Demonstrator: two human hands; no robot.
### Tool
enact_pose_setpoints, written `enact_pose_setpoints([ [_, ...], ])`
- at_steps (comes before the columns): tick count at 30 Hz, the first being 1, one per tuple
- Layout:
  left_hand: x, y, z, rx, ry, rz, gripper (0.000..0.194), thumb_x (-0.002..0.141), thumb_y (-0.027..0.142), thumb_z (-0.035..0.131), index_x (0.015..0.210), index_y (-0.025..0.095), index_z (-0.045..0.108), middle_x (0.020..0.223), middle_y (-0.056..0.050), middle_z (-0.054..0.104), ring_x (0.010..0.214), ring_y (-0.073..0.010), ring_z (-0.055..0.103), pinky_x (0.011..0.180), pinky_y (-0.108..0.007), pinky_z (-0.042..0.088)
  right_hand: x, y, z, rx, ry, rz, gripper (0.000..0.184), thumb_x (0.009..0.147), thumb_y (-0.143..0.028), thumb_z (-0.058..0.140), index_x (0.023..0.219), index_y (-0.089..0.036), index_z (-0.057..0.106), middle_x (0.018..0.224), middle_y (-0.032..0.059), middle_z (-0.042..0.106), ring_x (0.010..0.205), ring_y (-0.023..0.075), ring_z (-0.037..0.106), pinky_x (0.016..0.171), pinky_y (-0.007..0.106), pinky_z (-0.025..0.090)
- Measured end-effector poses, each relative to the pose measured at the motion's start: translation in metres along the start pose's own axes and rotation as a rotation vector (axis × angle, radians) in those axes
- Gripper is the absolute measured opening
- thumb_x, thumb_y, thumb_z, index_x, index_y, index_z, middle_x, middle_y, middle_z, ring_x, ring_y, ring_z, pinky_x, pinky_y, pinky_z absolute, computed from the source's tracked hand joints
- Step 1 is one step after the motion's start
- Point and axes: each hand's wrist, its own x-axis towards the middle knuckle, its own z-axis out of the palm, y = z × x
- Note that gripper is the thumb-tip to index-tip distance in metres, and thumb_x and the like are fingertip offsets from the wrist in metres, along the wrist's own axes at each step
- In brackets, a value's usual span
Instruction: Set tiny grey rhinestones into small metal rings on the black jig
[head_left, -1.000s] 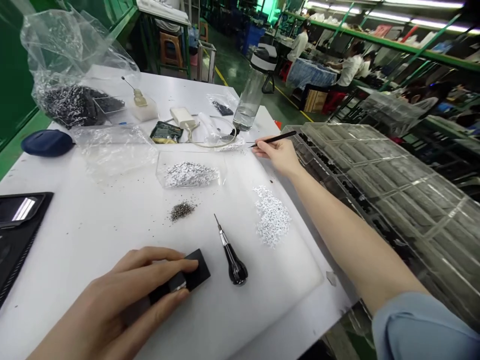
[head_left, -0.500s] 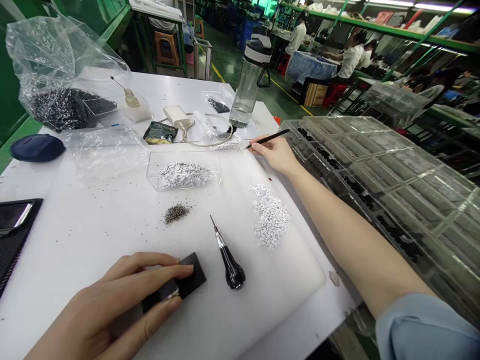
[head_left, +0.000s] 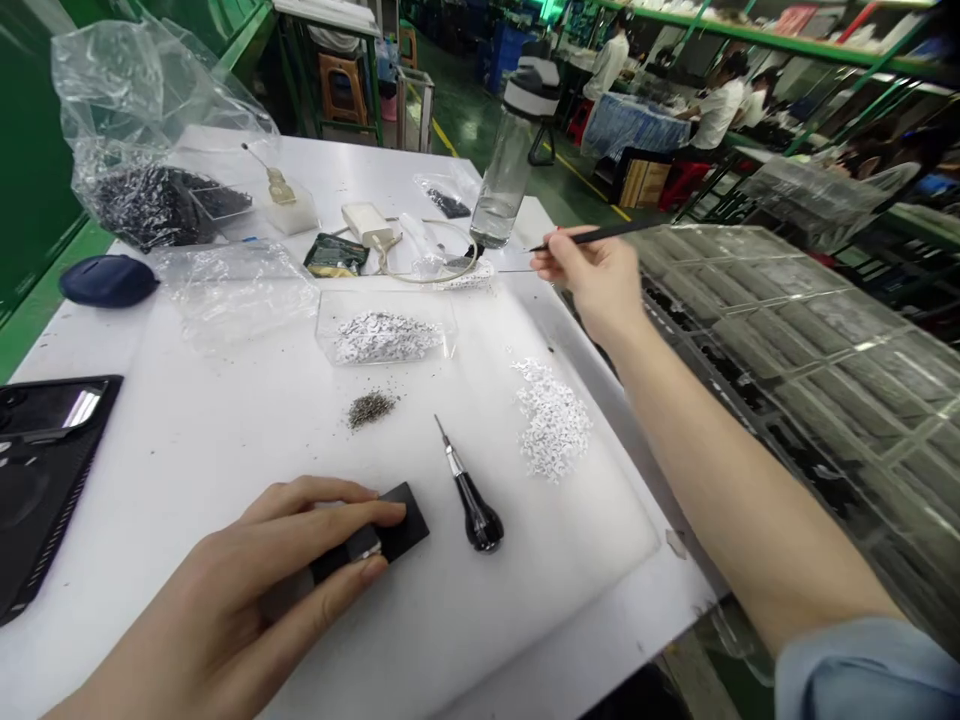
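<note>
My left hand (head_left: 255, 570) rests on the white mat (head_left: 570, 560), its fingers closed around a black rectangular block (head_left: 409, 520). A small dark piece with a shiny edge (head_left: 365, 543) sits on the block between thumb and fingers. Beyond the mat's far right part, my right hand (head_left: 600, 275) pinches slim black tweezers (head_left: 600, 232), their tip pointing left near the bottle. A black-handled screwdriver (head_left: 474, 505) lies right of the block. Behind it are a heap of tiny metal screws (head_left: 371, 408) and, to the right, a pile of small white parts (head_left: 553, 425).
A clear box of white pieces (head_left: 386, 338) stands at mid-table. Farther back are a water bottle (head_left: 499, 180), a looped cable (head_left: 431, 280) and a plastic bag of black parts (head_left: 150, 200). Compartment trays (head_left: 825, 350) line the right side. A phone (head_left: 52, 420) lies left.
My right hand has moved right and up with the tweezers, away from the mat's far edge. The left hand keeps its hold on the block. The whole view has shifted slightly.
</note>
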Motion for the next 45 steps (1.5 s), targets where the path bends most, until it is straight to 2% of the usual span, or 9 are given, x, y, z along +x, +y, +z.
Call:
enact_pose_setpoints([
  [2, 0.003, 0.004, -0.003, -0.013, -0.026, 0.029, 0.025, 0.109, 0.046, 0.072, 0.130, 0.042, 0.083, 0.129, 0.002, 0.084, 0.116, -0.0200, 0.081, 0.101, -0.020, 0.065, -0.033, -0.033, 0.011, 0.041, -0.057, -0.032, 0.009, 0.103, -0.030, 0.080, 0.096, -0.024, 0.079, 0.091, 0.0024, 0.084, 0.088, 0.0189, 0.083, 0.080, 0.031, 0.071],
  [5, 0.006, 0.010, -0.006, -0.042, -0.040, 0.046, 0.027, 0.110, 0.043, 0.071, 0.134, 0.041, 0.083, 0.128, 0.000, 0.084, 0.116, -0.0205, 0.081, 0.100, -0.023, 0.067, -0.093, -0.067, 0.034, 0.036, -0.333, -0.028, 0.003, 0.101, -0.028, 0.082, 0.100, -0.025, 0.084, 0.089, 0.0009, 0.087, 0.081, 0.0179, 0.083, 0.073, 0.031, 0.071],
  [7, 0.007, 0.013, -0.006, -0.056, -0.039, 0.044, 0.028, 0.112, 0.039, 0.068, 0.135, 0.037, 0.083, 0.128, -0.002, 0.084, 0.117, -0.0209, 0.080, 0.100, -0.026, 0.067, -0.124, -0.073, 0.050, 0.009, -0.399, -0.005, 0.005, 0.102, -0.029, 0.081, 0.102, -0.025, 0.084, 0.092, 0.0011, 0.088, 0.081, 0.0187, 0.083, 0.071, 0.032, 0.070],
  [10, 0.007, 0.017, -0.006, -0.071, -0.053, 0.061, 0.028, 0.113, 0.036, 0.065, 0.133, 0.031, 0.084, 0.126, -0.005, 0.085, 0.120, -0.0232, 0.078, 0.101, -0.030, 0.068, -0.147, -0.062, 0.065, -0.058, -0.430, 0.036, 0.011, 0.103, -0.032, 0.078, 0.105, -0.025, 0.086, 0.097, 0.0024, 0.089, 0.089, 0.0220, 0.084, 0.078, 0.037, 0.070],
  [15, 0.009, 0.018, -0.004, -0.095, -0.058, 0.102, 0.028, 0.113, 0.032, 0.066, 0.135, 0.028, 0.082, 0.126, -0.001, 0.087, 0.122, -0.0208, 0.076, 0.105, -0.029, 0.065, -0.151, -0.046, 0.068, -0.124, -0.417, -0.005, 0.011, 0.103, -0.030, 0.078, 0.106, -0.025, 0.087, 0.100, 0.0016, 0.089, 0.089, 0.0215, 0.083, 0.080, 0.037, 0.067],
  [24, 0.010, 0.019, -0.003, -0.094, -0.070, 0.103, 0.027, 0.114, 0.034, 0.065, 0.132, 0.026, 0.083, 0.124, -0.002, 0.087, 0.118, -0.0208, 0.078, 0.103, -0.029, 0.066, -0.155, -0.052, 0.071, -0.158, -0.372, -0.046, 0.013, 0.101, -0.018, 0.080, 0.104, -0.029, 0.087, 0.100, -0.0014, 0.089, 0.091, 0.0214, 0.086, 0.078, 0.035, 0.072],
  [31, 0.010, 0.020, -0.004, -0.086, -0.074, 0.092, 0.027, 0.114, 0.035, 0.065, 0.132, 0.026, 0.083, 0.124, -0.003, 0.087, 0.118, -0.0233, 0.078, 0.104, -0.033, 0.067, -0.154, -0.050, 0.070, -0.207, -0.381, -0.055, 0.013, 0.102, -0.021, 0.079, 0.104, -0.029, 0.089, 0.094, -0.0012, 0.089, 0.091, 0.0230, 0.086, 0.075, 0.036, 0.072],
  [39, 0.010, 0.020, -0.004, -0.092, -0.067, 0.100, 0.026, 0.114, 0.033, 0.066, 0.132, 0.025, 0.083, 0.124, -0.001, 0.087, 0.117, -0.0198, 0.078, 0.105, -0.028, 0.065, -0.152, -0.049, 0.066, -0.156, -0.394, -0.039, 0.011, 0.102, -0.023, 0.079, 0.105, -0.028, 0.089, 0.096, -0.0005, 0.089, 0.094, 0.0240, 0.087, 0.081, 0.039, 0.072],
  [45, 0.009, 0.019, -0.004, -0.092, -0.070, 0.079, 0.027, 0.113, 0.036, 0.067, 0.132, 0.028, 0.084, 0.125, -0.002, 0.087, 0.115, -0.0218, 0.080, 0.104, -0.031, 0.067, -0.152, -0.049, 0.066, -0.172, -0.402, -0.056, 0.012, 0.101, -0.021, 0.080, 0.105, -0.030, 0.089, 0.102, -0.0016, 0.090, 0.095, 0.0238, 0.087, 0.081, 0.039, 0.072],
])
